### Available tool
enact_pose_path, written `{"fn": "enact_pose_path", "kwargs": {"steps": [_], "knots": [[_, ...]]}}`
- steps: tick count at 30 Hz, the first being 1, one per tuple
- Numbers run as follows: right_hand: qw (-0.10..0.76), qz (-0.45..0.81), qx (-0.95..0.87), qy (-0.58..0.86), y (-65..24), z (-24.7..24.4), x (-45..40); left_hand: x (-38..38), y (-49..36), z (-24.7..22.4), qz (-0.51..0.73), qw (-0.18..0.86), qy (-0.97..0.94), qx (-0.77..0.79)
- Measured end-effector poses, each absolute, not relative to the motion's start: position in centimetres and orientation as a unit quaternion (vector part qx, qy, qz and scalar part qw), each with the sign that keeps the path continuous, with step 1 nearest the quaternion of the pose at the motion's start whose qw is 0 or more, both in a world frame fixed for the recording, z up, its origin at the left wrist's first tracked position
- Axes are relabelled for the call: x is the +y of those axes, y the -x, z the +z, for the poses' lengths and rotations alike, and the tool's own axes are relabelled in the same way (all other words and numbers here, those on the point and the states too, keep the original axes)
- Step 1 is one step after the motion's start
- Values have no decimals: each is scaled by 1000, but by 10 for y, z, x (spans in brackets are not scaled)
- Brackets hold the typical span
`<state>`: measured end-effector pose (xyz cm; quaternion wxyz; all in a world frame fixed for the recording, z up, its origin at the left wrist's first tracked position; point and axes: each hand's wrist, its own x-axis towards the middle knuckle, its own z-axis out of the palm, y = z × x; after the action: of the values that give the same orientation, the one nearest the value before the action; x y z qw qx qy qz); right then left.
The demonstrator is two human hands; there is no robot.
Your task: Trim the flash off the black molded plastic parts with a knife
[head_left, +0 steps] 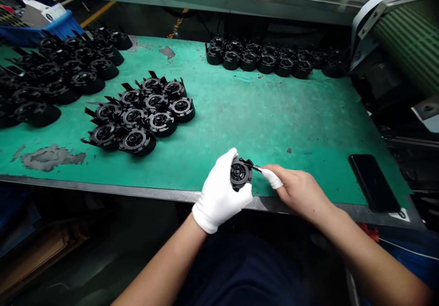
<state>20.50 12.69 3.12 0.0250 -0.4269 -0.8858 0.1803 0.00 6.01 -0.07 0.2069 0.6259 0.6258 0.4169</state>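
My left hand (pixel 221 191), in a white glove, is closed around a round black plastic part (pixel 240 172) near the table's front edge. The part's ringed face is turned up toward me. My right hand (pixel 297 185) is bare except for a white cover on the thumb. It pinches a small knife (pixel 256 168) with a thin metal blade, whose tip touches the upper right rim of the part. Most of the knife's handle is hidden inside my fingers.
A cluster of similar black parts (pixel 159 120) stands left of centre on the green tabletop (pixel 274 114). More parts (pixel 87 82) fill the far left, and rows of them (pixel 248 60) line the back. A phone (pixel 373 182) lies at right, beside a green conveyor belt (pixel 409 36). A blue basket (pixel 65 24) stands back left.
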Motion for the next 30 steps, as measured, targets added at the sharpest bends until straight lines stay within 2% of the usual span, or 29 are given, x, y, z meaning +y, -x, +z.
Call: {"fn": "enact_pose_path", "kwargs": {"steps": [3,7,12,22,30], "knots": [[11,243,-887,392,-216,35,122,56,19,7,373,252,-666,595],[8,268,-897,352,-215,37,119,58,21,4,355,241,-673,603],[-44,293,-902,312,-212,42,127,67,19,0,340,256,-691,585],[-71,286,-907,302,-215,43,132,79,31,9,301,303,-725,540],[-52,252,-913,316,-211,40,136,82,32,8,311,316,-727,524]]}}
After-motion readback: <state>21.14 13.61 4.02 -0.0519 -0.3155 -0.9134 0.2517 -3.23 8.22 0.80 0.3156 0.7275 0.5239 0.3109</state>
